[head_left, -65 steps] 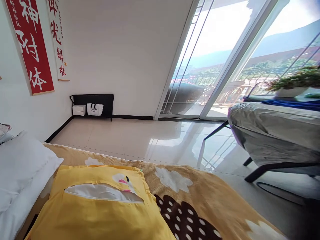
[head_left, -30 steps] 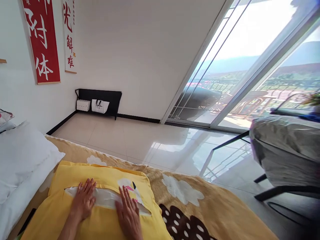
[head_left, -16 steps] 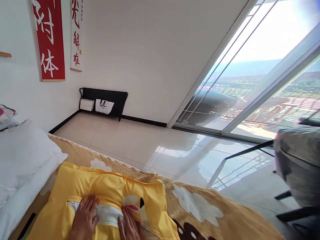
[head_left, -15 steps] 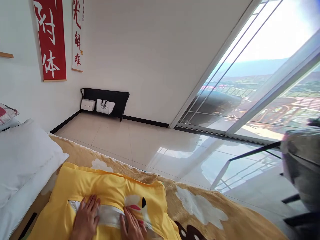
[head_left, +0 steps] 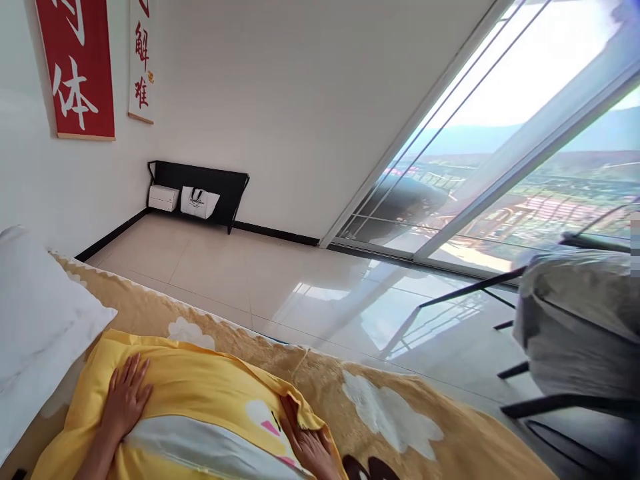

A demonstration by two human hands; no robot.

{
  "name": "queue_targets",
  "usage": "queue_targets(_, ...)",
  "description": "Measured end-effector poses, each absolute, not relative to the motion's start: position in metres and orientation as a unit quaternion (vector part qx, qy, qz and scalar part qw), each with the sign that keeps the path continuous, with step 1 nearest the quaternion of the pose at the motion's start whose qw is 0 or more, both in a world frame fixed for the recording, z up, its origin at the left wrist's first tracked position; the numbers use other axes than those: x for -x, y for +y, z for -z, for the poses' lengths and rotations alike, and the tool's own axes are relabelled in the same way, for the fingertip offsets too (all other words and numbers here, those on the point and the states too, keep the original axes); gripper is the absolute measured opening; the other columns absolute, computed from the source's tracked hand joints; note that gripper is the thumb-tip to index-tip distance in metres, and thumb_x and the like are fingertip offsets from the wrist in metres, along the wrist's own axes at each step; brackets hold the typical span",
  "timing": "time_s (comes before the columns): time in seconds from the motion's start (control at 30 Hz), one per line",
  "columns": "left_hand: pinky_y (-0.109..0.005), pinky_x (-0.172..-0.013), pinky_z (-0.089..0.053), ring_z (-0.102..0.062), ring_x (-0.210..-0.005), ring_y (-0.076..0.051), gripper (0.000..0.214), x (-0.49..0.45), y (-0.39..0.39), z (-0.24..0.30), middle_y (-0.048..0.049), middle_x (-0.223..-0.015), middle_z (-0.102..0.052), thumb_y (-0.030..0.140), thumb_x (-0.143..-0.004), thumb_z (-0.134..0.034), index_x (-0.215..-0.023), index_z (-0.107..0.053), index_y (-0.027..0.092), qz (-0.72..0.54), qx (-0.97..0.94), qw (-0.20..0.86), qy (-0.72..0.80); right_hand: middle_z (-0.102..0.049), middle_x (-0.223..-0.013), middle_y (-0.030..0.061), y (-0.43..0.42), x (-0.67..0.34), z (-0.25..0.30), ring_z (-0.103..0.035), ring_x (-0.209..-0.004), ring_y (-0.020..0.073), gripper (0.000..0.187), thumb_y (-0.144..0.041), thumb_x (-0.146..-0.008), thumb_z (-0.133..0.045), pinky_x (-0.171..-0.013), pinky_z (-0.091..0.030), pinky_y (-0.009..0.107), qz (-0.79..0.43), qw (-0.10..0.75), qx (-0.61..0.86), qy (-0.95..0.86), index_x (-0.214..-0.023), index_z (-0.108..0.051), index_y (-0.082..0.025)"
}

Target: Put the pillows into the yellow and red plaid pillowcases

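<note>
A yellow pillowcase (head_left: 200, 387) with a cartoon print lies on the bed in front of me, and a white inner pillow (head_left: 200, 447) shows through its open slit. My left hand (head_left: 125, 397) rests flat on the case's left part, fingers stretched out. At the case's right edge my right hand (head_left: 310, 443) presses down flat, fingers extended over the fabric fold.
A tan blanket (head_left: 400, 427) with white clouds covers the bed. A white pillow (head_left: 35, 327) lies at the left. Beyond the bed is a glossy tiled floor (head_left: 280, 280), a black rack (head_left: 200, 190) with a white bag, sliding glass doors (head_left: 475, 133) and a grey chair (head_left: 575, 320) at the right.
My hands have slid apart from the slit's middle to the pillowcase's left part and right edge. The slit gapes wider, showing more white pillow. The view has shifted slightly.
</note>
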State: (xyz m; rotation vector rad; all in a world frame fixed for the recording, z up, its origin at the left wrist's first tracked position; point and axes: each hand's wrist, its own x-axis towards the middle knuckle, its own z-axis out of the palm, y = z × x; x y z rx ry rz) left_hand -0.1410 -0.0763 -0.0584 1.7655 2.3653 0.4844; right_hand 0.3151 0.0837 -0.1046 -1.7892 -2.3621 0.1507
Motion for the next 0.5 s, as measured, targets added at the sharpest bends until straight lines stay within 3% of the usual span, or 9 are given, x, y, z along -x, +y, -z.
queue_targets(0.13, -0.053, -0.12, -0.02, -0.023, -0.149, -0.021, 0.051, 0.149, -0.072, 0.078, -0.0013, -0.16, -0.028, 0.041, -0.098, -0.033, -0.149, -0.035, 0.033, -0.2, -0.58, 0.106, 0.782, -0.052, -0.146, 0.002, 0.07, -0.331, 0.134, -0.043, -0.138, 0.0272, 0.06, -0.051, -0.092, -0.021, -0.113, -0.032, 0.049, -0.038, 0.114, 0.591, -0.798, -0.139, -0.053, -0.033)
queue_targets(0.33, -0.05, -0.122, -0.016, -0.026, -0.148, -0.02, 0.053, 0.15, -0.073, 0.068, -0.0022, -0.157, -0.036, 0.046, -0.096, -0.029, -0.144, -0.046, 0.028, -0.316, -0.523, 0.215, 0.762, -0.046, -0.15, 0.0086, 0.072, -0.324, 0.144, -0.039, -0.141, 0.0246, 0.067, -0.049, -0.091, -0.021, -0.118, -0.027, 0.043, -0.015, 0.195, 0.594, -0.78, -0.142, -0.051, -0.017)
queue_targets(0.43, -0.04, -0.121, -0.026, -0.032, -0.145, -0.02, 0.063, 0.156, -0.114, 0.057, -0.0024, -0.154, -0.042, 0.056, -0.095, -0.023, -0.143, -0.049, 0.024, -0.418, -0.453, 0.273, 0.738, -0.055, -0.142, 0.0096, 0.088, -0.32, 0.133, -0.045, -0.137, 0.0275, 0.071, -0.054, -0.081, -0.029, -0.115, -0.032, 0.044, -0.069, 0.203, 0.602, -0.769, -0.13, -0.063, -0.016)
queue_targets(0.5, -0.038, -0.117, -0.035, -0.037, -0.143, -0.022, 0.062, 0.161, -0.16, 0.045, 0.0007, -0.149, -0.048, 0.061, -0.091, -0.032, -0.141, -0.051, 0.03, -0.413, -0.434, 0.248, 0.761, -0.065, -0.129, 0.0103, 0.102, -0.316, 0.112, -0.056, -0.127, 0.031, 0.068, -0.057, -0.072, -0.034, -0.108, -0.043, 0.045, -0.13, 0.206, 0.615, -0.75, -0.113, -0.073, -0.02)
